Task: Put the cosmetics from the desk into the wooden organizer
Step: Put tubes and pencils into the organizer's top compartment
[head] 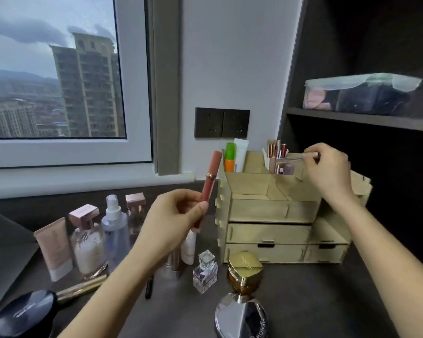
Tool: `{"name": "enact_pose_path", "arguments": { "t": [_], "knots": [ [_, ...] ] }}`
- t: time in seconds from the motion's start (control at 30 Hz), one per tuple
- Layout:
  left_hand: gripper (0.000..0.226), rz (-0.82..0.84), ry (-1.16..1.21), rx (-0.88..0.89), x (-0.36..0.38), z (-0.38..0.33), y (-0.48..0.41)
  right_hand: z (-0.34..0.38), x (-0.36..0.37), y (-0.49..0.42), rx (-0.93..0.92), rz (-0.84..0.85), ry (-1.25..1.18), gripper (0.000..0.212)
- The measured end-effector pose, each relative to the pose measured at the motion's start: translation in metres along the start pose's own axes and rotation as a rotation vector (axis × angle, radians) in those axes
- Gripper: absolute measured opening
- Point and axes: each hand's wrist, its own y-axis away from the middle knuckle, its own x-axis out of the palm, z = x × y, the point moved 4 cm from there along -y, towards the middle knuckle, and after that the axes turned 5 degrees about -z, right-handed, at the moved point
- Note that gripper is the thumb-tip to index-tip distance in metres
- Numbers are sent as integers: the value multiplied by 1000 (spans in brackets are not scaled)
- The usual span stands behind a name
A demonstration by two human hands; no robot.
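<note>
Holding a slim terracotta-pink lip gloss tube (209,184) upright in my left hand (174,223), pinched low between thumb and fingers, I judge it is queued for the organizer once the other hand is free. My right hand (330,172) is closed on a thin clear-and-silver cosmetic stick (296,157), carried level above the rear slots of the pale plywood organizer with drawers (274,230), probably lining it up with the compartment where rose-gold lipsticks (275,148) already stand; a green-and-orange tube (230,158) and a white tube (241,152) fill the slot to their left. Plenty remains on the dark grey desk (315,301): a beige squeeze tube (54,247), a rounded glass bottle with a rose-gold cap (88,245), a clear spray bottle (114,230), a small square perfume bottle (205,272), a gold-lidded jar (244,269) and a black round compact (25,313). Behind, a window (56,69) shows apartment towers under grey cloud, a dark socket plate (221,123) sits on the white wall, and a dark shelf (362,118) holds a lidded plastic box (359,93).
</note>
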Motion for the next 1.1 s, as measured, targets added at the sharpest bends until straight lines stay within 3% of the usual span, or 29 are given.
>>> {"name": "enact_pose_path", "arguments": {
  "t": [0.2,0.37,0.57,0.7,0.77,0.83,0.93,1.0,1.1],
  "knots": [
    [11,-27,69,75,38,-21,-41,-13,62,-66,-7,227,245,13],
    [11,-33,41,92,51,-17,-59,-17,91,-97,-6,277,239,19],
    [13,-34,109,79,64,-11,-76,-38,132,-92,6,463,322,24],
    [15,-31,149,89,76,-6,-85,-45,135,-75,8,463,252,21],
    [16,-30,168,80,84,-3,-90,-37,119,-69,-50,354,245,25],
    [17,-15,163,83,93,-1,-96,-17,92,-60,-46,202,19,30],
    [14,-16,100,127,108,-2,-106,20,59,-37,133,351,-738,28],
    [9,-8,38,173,119,-7,-112,33,48,-28,63,416,-799,26],
    [15,30,-30,247,134,-13,-117,33,44,-30,-15,331,-700,29]
  ]
}}
